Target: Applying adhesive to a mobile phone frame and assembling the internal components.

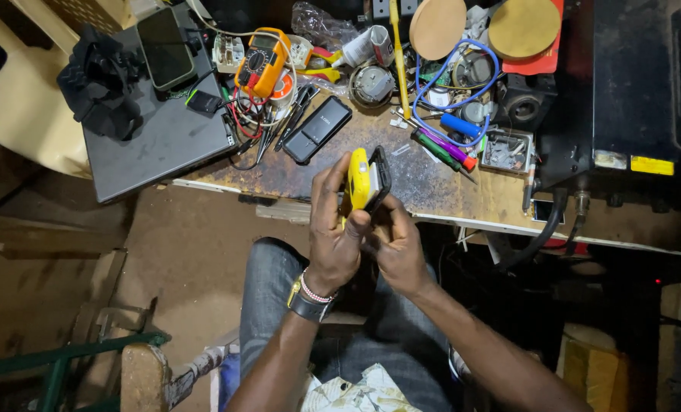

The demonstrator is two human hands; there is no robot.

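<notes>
Both hands meet just in front of the near edge of the counter (501, 200), above the person's lap. The left hand (333, 229) wraps its fingers (327, 183) closed around a small yellow device (359, 179), held upright on its edge; a black panel (381, 177) stands against the device's right side, parted from it at the top. The right hand (394, 244) closes in from the other side, its fingers curled at the lower end of the device and panel; how firmly it grips cannot be told.

The device sits over a bare, scuffed patch of counter, the only open stretch near the hands. To its left lies a black rectangular case (317, 130), near but apart. To its right, screwdrivers (441, 146) lie slanted, near a blue cable (455, 91) looped among small parts. A yellow multimeter (263, 61) with tangled leads sits further back, beside a closed laptop (157, 137) that overhangs the counter's left end, a phone (165, 47) resting on it.
</notes>
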